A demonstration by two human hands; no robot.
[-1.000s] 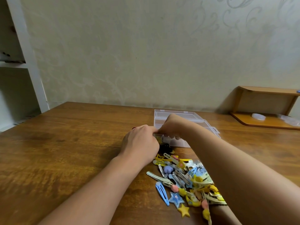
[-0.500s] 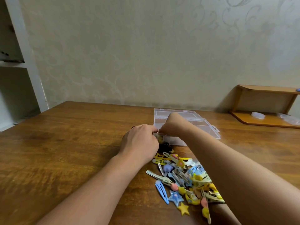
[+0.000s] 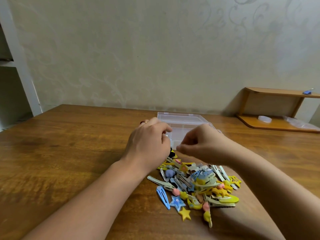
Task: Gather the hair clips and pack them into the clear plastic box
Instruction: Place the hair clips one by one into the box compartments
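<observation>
The clear plastic box [image 3: 181,118] lies on the wooden table [image 3: 69,153] beyond my hands. My left hand [image 3: 149,142] sits at the box's front left corner, fingers curled over its edge and mostly hidden behind the back of the hand. At the box's front edge, my right hand [image 3: 204,144] hovers with its fingers curled. Its fingertips are blurred, and I cannot tell whether they pinch anything. A pile of colourful hair clips [image 3: 195,184] lies just in front of the box, below both hands. It includes a blue snap clip [image 3: 163,196] and a yellow star clip [image 3: 185,213].
A small wooden shelf unit [image 3: 277,108] stands on the table at the far right, holding a clear round lid [image 3: 264,118] and plastic wrap. A white frame [image 3: 26,80] rises at the left. The patterned wall runs behind the table's far edge.
My right hand has moved from the box's front left corner to the right and slightly toward me. It now sits apart from my left hand, which stays at the corner.
</observation>
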